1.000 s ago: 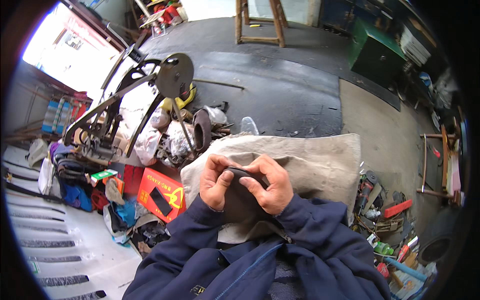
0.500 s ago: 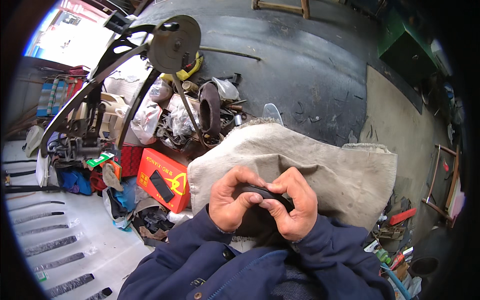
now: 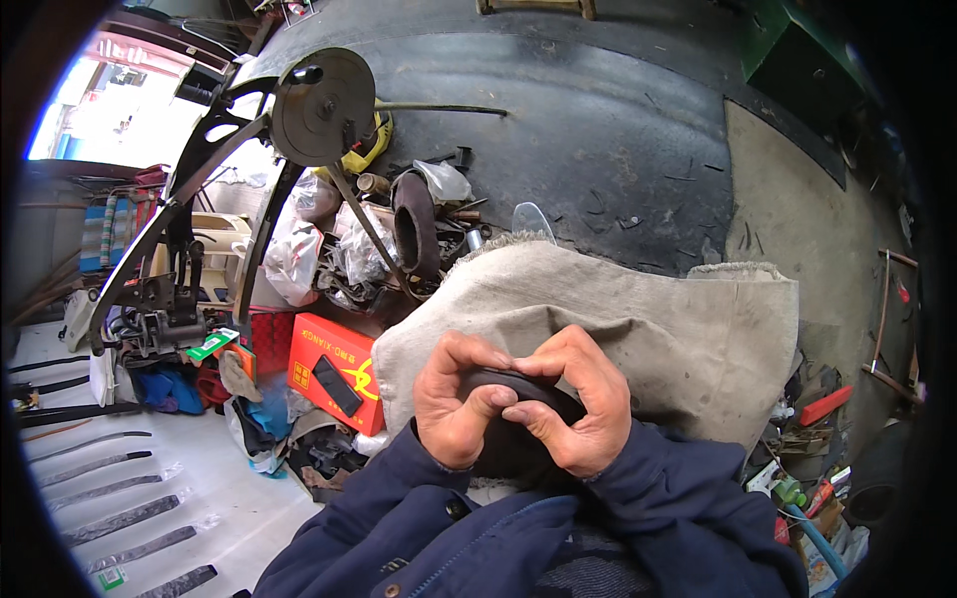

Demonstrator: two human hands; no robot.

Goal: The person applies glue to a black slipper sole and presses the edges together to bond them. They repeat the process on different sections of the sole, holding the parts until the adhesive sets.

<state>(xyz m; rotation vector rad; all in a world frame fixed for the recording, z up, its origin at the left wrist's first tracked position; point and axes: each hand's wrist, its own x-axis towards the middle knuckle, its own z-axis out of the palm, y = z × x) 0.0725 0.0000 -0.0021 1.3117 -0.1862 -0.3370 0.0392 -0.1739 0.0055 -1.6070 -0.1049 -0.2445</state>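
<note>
My left hand (image 3: 454,409) and my right hand (image 3: 580,419) are closed on a dark, flexible piece (image 3: 533,389), thumbs side by side on its near edge and fingers curled at its far side. The piece looks bent between them; the part below is mostly hidden by my hands. A pale, frayed canvas cloth (image 3: 648,309) lies under and beyond both hands. Just left of the cloth is a red box (image 3: 314,349) with a dark phone (image 3: 336,386) on it.
A metal crank machine (image 3: 321,105) rises front left among bags and scraps (image 3: 359,249). A white surface with dark strips (image 3: 120,518) lies at lower left, tools and parts (image 3: 807,498) at right. Behind are a dark floor mat (image 3: 598,140) and a green chest (image 3: 793,60).
The view has tilted and shifted, so both hands appear lower and further right than a second ago. My fingers have shifted slightly on the dark piece, which stays held between both hands.
</note>
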